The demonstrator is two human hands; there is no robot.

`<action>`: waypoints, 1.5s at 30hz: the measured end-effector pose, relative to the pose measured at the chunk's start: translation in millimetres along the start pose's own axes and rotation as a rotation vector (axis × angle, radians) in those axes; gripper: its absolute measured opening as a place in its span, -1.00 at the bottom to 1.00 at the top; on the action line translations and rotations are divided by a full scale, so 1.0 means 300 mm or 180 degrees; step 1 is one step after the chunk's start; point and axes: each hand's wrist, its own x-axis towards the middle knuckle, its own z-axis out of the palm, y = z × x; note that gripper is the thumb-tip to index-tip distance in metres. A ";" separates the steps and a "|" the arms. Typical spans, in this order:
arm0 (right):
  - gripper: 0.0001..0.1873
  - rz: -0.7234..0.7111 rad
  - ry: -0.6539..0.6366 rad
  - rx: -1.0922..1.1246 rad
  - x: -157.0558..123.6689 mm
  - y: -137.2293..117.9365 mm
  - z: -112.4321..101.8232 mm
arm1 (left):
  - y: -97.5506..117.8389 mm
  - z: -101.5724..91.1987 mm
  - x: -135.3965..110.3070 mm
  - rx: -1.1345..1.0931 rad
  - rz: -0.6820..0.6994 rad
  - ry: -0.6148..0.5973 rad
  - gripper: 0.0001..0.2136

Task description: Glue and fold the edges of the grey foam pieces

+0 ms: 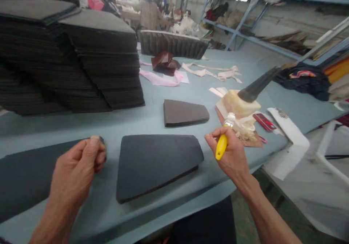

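Observation:
My left hand (pixel 79 164) is closed, pinching the near corner of a large dark foam sheet (pixel 24 175) that lies flat at the left. My right hand (pixel 229 153) is closed around a yellow-handled brush (pixel 222 144) with a pale tip, held upright above the table edge. Between my hands lies a small stack of dark grey wedge-shaped foam pieces (pixel 155 162). A second, smaller stack of the same pieces (pixel 184 112) lies farther back.
Tall piles of dark foam sheets (pixel 68 59) fill the left of the blue-grey table (pixel 163 88). A yellowish block with a dark handle (pixel 241 102), a red object (pixel 264 122), and cloth strips (pixel 209 71) lie at the right. Another person (pixel 151 13) stands far back by shelves (pixel 245 19).

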 end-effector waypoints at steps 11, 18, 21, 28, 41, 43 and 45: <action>-0.81 -0.0579 -0.0592 -0.0567 0.202 -0.007 0.048 | 0.143 0.059 0.158 -0.0470 0.0399 -0.0023 -0.67; -0.71 -0.0967 -0.1345 -0.0964 0.315 0.027 0.116 | 0.212 0.100 0.224 -0.0442 0.0485 -0.0361 -0.65; -0.67 -0.0964 -0.1452 -0.0964 0.347 0.044 0.127 | 0.220 0.110 0.236 -0.0136 0.0569 -0.0587 -0.60; -0.81 -0.0813 -0.1343 -0.0624 0.353 0.065 0.132 | 0.225 0.126 0.266 0.0297 0.0899 -0.1090 -0.55; -0.36 -0.0114 -0.0479 0.1060 0.340 0.015 0.132 | 0.237 0.378 0.497 0.0627 0.1734 -0.2612 -0.44; -0.28 0.0020 -0.0368 0.1337 0.359 0.020 0.139 | 0.211 0.392 0.516 0.0608 0.1930 -0.2616 -0.48; -0.27 0.0167 -0.0364 0.1470 0.384 0.027 0.152 | 0.186 0.405 0.534 0.0600 0.2306 -0.2681 -0.54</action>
